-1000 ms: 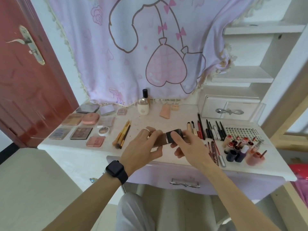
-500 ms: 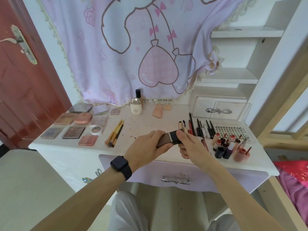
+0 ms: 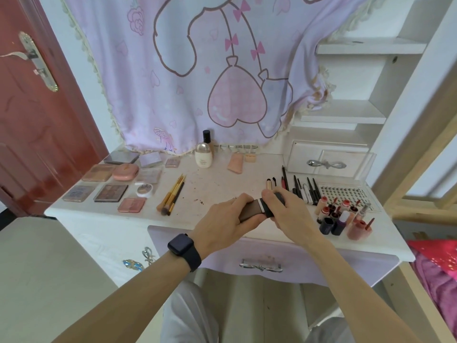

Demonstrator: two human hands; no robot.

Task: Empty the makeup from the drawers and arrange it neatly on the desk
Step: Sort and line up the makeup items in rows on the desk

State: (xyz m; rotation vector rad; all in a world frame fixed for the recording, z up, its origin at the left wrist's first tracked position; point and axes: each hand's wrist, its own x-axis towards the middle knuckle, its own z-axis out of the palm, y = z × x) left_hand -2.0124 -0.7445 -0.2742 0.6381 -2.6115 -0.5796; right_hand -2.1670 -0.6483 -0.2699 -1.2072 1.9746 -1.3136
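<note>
Right hand (image 3: 286, 215) has closed over the tube (image 3: 249, 210), mostly hiding its cap.

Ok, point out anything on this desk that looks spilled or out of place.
Dark brown crumbs are scattered on the desk right of the brushes, like spilled powder. Otherwise everything lies in tidy groups.

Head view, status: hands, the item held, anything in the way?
Left hand grips the brown tube, right hand its black cap. Held over desk front. Brushes left, lip bottles right, both apart.
</note>
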